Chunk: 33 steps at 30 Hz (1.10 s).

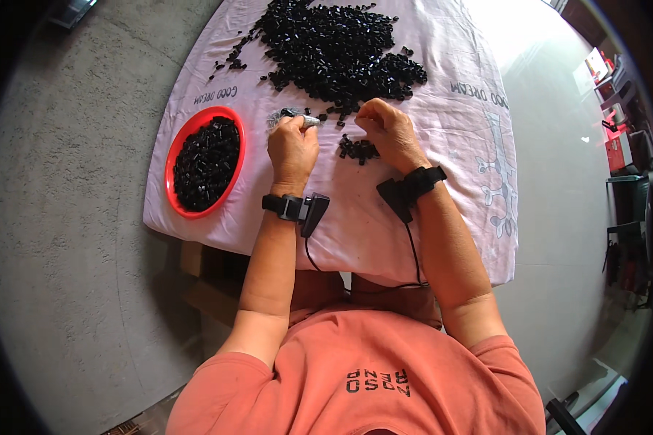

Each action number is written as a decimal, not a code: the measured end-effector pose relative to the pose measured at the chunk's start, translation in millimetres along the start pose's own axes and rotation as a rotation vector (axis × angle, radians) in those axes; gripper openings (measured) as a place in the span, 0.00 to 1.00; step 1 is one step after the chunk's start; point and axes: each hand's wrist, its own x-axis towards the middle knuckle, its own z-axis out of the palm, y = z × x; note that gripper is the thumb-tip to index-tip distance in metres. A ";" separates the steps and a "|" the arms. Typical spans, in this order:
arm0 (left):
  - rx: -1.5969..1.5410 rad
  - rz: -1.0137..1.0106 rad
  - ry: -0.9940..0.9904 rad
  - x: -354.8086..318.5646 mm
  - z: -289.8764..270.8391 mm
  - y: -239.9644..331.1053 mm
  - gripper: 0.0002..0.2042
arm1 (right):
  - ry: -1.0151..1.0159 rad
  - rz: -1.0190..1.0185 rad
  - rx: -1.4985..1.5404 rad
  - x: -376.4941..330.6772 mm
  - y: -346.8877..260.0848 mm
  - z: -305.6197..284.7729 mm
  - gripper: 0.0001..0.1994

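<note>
L hand is clenched on a small silvery-grey piece, fingertips pinching it just past the near edge of the big pile of small black parts. R hand is curled, fingers down on the cloth beside a small cluster of black parts; can't tell if its grip holds anything. Both sit mid-desk on the pale pink cloth. Red bowl full of black parts lies well left, near the cloth's left edge. Bare cloth between wrists and the desk's near edge; more free cloth to the right. Both wrists carry black strapped devices w/ cables.
</note>
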 end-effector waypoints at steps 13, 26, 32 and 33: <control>0.009 0.004 -0.064 10.4 9.7 4.4 0.08 | -0.059 0.160 0.294 1.1 3.4 -0.7 0.05; -0.318 0.000 -0.096 11.4 10.0 11.2 0.05 | -0.085 0.213 0.331 1.9 7.1 -0.8 0.07; -0.853 -0.163 -0.213 9.5 20.0 25.4 0.04 | -0.120 0.211 0.339 1.2 8.2 -1.0 0.08; -0.932 -0.190 -0.223 9.5 21.0 30.6 0.04 | -0.124 0.208 0.345 1.3 9.4 -1.5 0.08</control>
